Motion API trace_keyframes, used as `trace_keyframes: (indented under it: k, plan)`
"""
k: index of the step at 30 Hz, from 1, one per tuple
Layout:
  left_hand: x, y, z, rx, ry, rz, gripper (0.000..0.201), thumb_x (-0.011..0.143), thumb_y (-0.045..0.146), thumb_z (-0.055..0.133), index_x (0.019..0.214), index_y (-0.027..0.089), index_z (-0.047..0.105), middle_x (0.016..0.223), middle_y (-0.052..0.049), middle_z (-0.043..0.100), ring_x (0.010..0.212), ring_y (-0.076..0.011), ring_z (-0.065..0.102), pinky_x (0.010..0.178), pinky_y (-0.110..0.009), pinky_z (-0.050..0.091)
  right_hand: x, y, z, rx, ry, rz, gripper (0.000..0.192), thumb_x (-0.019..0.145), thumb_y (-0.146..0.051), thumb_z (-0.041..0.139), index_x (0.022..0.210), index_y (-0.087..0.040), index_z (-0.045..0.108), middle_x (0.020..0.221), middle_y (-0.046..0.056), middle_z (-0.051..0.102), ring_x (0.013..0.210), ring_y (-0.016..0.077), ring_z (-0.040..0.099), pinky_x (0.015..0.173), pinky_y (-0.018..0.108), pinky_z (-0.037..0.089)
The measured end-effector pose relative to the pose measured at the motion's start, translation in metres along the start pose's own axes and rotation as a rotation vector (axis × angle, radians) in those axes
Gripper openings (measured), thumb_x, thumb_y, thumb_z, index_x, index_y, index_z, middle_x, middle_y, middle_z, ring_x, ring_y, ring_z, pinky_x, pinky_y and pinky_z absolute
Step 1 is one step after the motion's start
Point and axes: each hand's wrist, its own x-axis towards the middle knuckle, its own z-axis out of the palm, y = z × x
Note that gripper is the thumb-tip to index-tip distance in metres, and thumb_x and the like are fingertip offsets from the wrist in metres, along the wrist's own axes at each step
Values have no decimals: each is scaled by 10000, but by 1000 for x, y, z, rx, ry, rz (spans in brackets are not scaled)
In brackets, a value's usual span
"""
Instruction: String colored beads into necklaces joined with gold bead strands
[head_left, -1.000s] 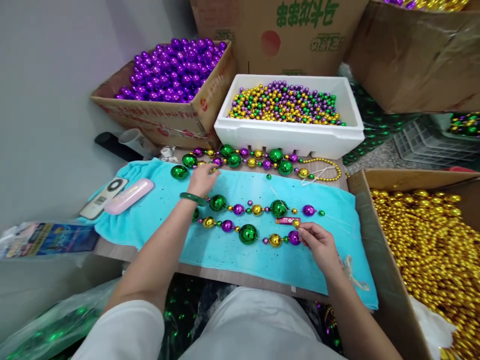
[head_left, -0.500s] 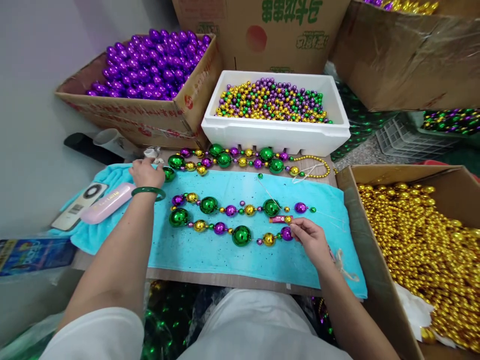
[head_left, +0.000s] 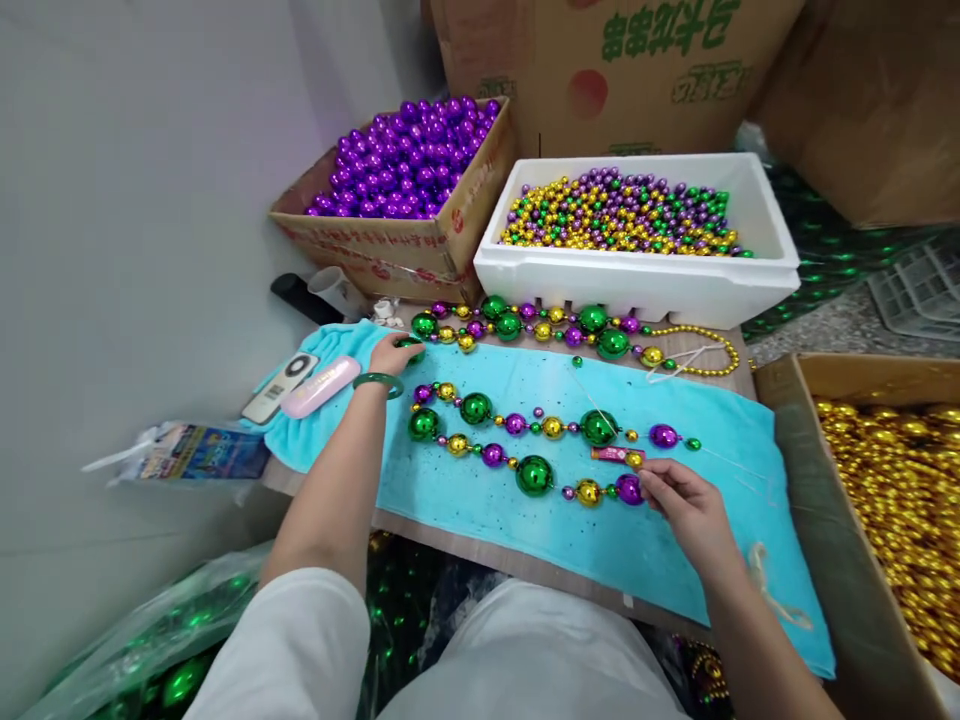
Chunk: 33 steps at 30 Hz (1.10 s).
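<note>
Hands: left (head_left: 391, 354) grips green bead (head_left: 411, 345) nr towel (head_left: 480, 500) edge, right (head_left: 686, 505) pinches strand (head_left: 534, 474) end; mid-towel free

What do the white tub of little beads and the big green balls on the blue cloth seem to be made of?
The white tub looks like foam: thick, matte, softly rounded walls. The green balls look like plastic with a metallic coating, judging by their mirror-like highlights, though glass cannot be ruled out. The blue cloth looks like soft towelling.
</note>
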Motion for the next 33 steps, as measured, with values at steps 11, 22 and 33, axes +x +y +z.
trace_keyframes:
  k: [11, 22, 33]
  plan:
    - [-145, 47, 51, -1080, -651, -339, 298, 864, 415, 549, 953, 138, 613, 924, -103, 694, 895, -190, 673, 756, -269, 565, -18, -9, 19, -151, -124, -201, 233, 781, -398, 631, 734, -174, 674, 608, 18, 593, 544, 127, 491, 515, 249, 396]
    - [-177, 60, 72, -1130, -742, -427, 391, 855, 520, 514, 918, 149, 620, 895, -99, 700, 923, -210, 676, 846, -342, 556, -24, -11, 17, -182, -108, -220, 256, 785, -410, 618, 703, -173, 670, 587, 24, 595, 535, 134, 499, 499, 250, 401]
    - [-184, 62, 72, -1168, -727, -432, 432, 891, 542, 436, 893, 153, 624, 909, -95, 696, 890, -194, 674, 842, -357, 553, -24, -4, 12, -153, -124, -175, 226, 797, -380, 613, 718, -172, 655, 598, 17, 570, 552, 129, 478, 506, 245, 373]
